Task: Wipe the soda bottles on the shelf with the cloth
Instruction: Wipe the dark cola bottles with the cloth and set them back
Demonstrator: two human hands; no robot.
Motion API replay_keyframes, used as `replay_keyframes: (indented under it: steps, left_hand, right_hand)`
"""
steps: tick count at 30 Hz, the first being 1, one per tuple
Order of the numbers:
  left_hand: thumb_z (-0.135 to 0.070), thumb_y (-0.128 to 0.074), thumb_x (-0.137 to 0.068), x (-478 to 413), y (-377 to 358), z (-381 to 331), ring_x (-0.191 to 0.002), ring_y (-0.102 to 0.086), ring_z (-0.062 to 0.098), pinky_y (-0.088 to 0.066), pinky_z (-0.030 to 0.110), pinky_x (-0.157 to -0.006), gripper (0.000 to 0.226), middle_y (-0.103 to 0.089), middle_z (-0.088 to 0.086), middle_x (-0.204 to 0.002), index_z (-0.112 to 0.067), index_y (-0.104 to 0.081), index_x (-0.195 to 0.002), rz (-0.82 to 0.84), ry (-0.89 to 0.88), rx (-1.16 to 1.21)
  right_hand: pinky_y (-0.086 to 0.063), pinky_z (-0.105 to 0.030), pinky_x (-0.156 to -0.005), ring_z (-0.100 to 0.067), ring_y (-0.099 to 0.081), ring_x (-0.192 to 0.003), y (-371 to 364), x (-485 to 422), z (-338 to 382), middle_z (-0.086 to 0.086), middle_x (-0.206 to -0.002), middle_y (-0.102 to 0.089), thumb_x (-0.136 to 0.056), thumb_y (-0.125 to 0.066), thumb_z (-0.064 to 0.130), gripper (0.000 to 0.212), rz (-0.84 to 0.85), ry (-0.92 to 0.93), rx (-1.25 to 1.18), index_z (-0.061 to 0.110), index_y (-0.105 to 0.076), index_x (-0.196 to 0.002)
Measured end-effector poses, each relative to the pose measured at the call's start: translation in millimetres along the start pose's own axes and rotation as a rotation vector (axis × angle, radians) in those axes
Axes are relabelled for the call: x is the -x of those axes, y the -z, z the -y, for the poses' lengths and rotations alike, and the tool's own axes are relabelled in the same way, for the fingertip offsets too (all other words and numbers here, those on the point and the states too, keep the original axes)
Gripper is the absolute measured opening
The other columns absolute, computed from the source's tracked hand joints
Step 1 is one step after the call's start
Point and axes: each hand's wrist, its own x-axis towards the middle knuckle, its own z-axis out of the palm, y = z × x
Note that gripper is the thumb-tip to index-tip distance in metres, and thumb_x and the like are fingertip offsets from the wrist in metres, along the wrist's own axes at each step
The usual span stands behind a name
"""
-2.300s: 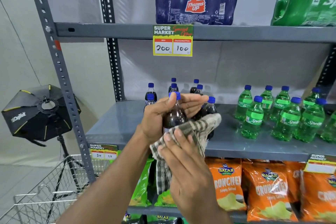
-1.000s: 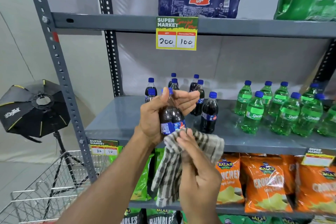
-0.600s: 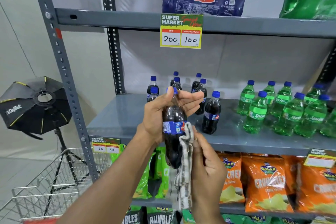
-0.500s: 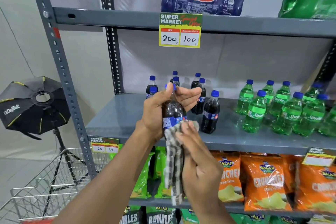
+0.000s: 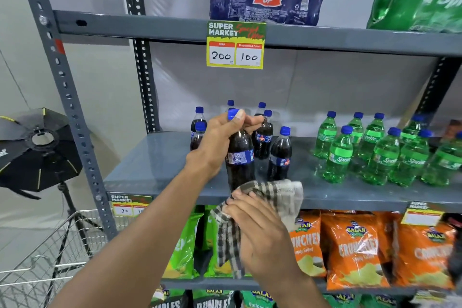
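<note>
Left hand (image 5: 220, 142) closed around the neck and shoulder of a dark cola bottle with blue cap and blue label (image 5: 239, 157), thumb pressed against the cap, fingers curled across the far side. Bottle held upright in front of the grey metal shelf (image 5: 155, 172), long axis vertical, cap pointing up, base hidden behind the cloth at about the level of the shelf's front edge.

Right hand (image 5: 260, 227) gripping a checked grey-and-white cloth (image 5: 275, 195), fingers bent and bunched over the fabric, pressing it against the bottom of the bottle. One part of the cloth spread to the right above the knuckles, the rest hanging down to the left of the wrist, in front of green snack bags (image 5: 185, 245) on the lower shelf.

Behind the held bottle, more small cola bottles with blue caps (image 5: 279, 155) standing upright on the shelf, one just to its right, others further back, partly hidden by the left hand. Well to the right on the same shelf, a group of green Sprite bottles with blue caps (image 5: 340, 155), all upright. Orange crisp bags (image 5: 355, 250) below them. Yellow price tag reading 200 and 100 (image 5: 235, 45) hanging from the upper shelf edge. Wire shopping trolley (image 5: 45, 265) at lower left.
</note>
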Motion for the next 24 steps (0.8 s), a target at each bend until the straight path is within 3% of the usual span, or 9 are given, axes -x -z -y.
replay_keyframes:
  steps: [3,5,7,9,13,15,18,21,24]
  left_hand:
    - [-0.034,-0.051,-0.100,-11,13,11,-0.122,-0.064,0.019,-0.043,0.042,-0.108,0.028,-0.073,0.002,-0.123,-0.021,-0.073,-0.088,0.044,0.011,-0.212]
    - [-0.038,-0.050,-0.098,-17,21,20,-0.122,-0.062,0.013,-0.037,0.047,-0.112,0.027,-0.073,-0.006,-0.123,-0.031,-0.074,-0.086,0.039,0.044,-0.331]
    - [-0.043,-0.050,-0.096,-22,28,31,-0.124,-0.060,0.015,-0.035,0.052,-0.113,0.028,-0.073,-0.006,-0.123,-0.038,-0.075,-0.084,0.002,0.091,-0.405]
    - [-0.047,-0.049,-0.095,-26,34,42,-0.127,-0.057,0.019,-0.035,0.054,-0.113,0.028,-0.070,-0.003,-0.127,-0.042,-0.076,-0.087,-0.033,0.126,-0.449]
    - [-0.047,-0.051,-0.097,-30,42,66,-0.115,-0.058,-0.005,-0.037,0.042,-0.113,0.037,-0.069,-0.023,-0.112,-0.023,-0.071,-0.117,-0.068,0.170,-0.477]
    - [-0.044,-0.050,-0.101,-32,43,75,-0.111,-0.056,-0.011,-0.038,0.036,-0.108,0.037,-0.067,-0.018,-0.116,-0.018,-0.065,-0.122,-0.089,0.170,-0.515]
    - [-0.041,-0.048,-0.104,-34,41,82,-0.116,-0.056,0.008,-0.036,0.032,-0.099,0.034,-0.067,0.001,-0.124,-0.015,-0.061,-0.119,-0.141,0.167,-0.550]
    - [-0.043,-0.047,-0.104,-41,37,83,-0.111,-0.058,0.013,-0.040,0.033,-0.094,0.033,-0.067,0.005,-0.122,-0.015,-0.059,-0.117,-0.169,0.202,-0.584]
    - [-0.049,-0.047,-0.101,-48,37,82,-0.097,-0.057,0.005,-0.040,0.026,-0.079,0.033,-0.067,0.004,-0.114,-0.020,-0.059,-0.111,-0.163,0.245,-0.656]
  right_hand:
    - [-0.049,-0.036,-0.108,-0.012,-0.065,-0.121,8,11,-8,-0.001,-0.121,-0.074,-0.090,-0.046,-0.002,0.040,-0.065,-0.159,-0.085,0.007,-0.077,-0.114]
    - [-0.050,-0.031,-0.107,-0.008,-0.063,-0.121,14,15,-16,0.002,-0.122,-0.070,-0.085,-0.060,-0.017,0.040,-0.103,-0.218,-0.114,0.006,-0.076,-0.114]
    - [-0.050,-0.025,-0.105,-0.007,-0.063,-0.117,18,17,-20,0.003,-0.121,-0.068,-0.078,-0.068,-0.025,0.049,-0.140,-0.275,-0.147,0.006,-0.074,-0.116]
    - [-0.049,-0.016,-0.102,-0.004,-0.065,-0.116,22,19,-22,0.004,-0.122,-0.068,-0.083,-0.064,-0.018,0.041,-0.177,-0.348,-0.197,0.005,-0.074,-0.115]
    - [-0.047,-0.008,-0.098,0.004,-0.063,-0.118,30,22,-25,0.011,-0.120,-0.072,-0.094,-0.062,-0.010,0.037,-0.200,-0.521,-0.337,0.017,-0.074,-0.116]
    - [-0.048,-0.010,-0.098,0.006,-0.064,-0.116,35,21,-24,0.021,-0.118,-0.072,-0.095,-0.059,0.005,0.031,-0.206,-0.578,-0.388,0.023,-0.074,-0.116]
    - [-0.047,-0.005,-0.090,0.010,-0.063,-0.112,43,19,-24,0.033,-0.115,-0.070,-0.095,-0.056,0.026,0.027,-0.200,-0.707,-0.476,0.038,-0.072,-0.113]
    - [-0.047,-0.004,-0.082,0.008,-0.067,-0.104,49,18,-27,0.027,-0.111,-0.073,-0.094,-0.055,0.034,0.025,-0.235,-0.752,-0.497,0.046,-0.071,-0.109]
    - [-0.054,-0.018,-0.084,0.001,-0.069,-0.104,53,20,-34,0.021,-0.109,-0.076,-0.094,-0.056,0.033,0.025,-0.261,-0.772,-0.479,0.044,-0.075,-0.107]
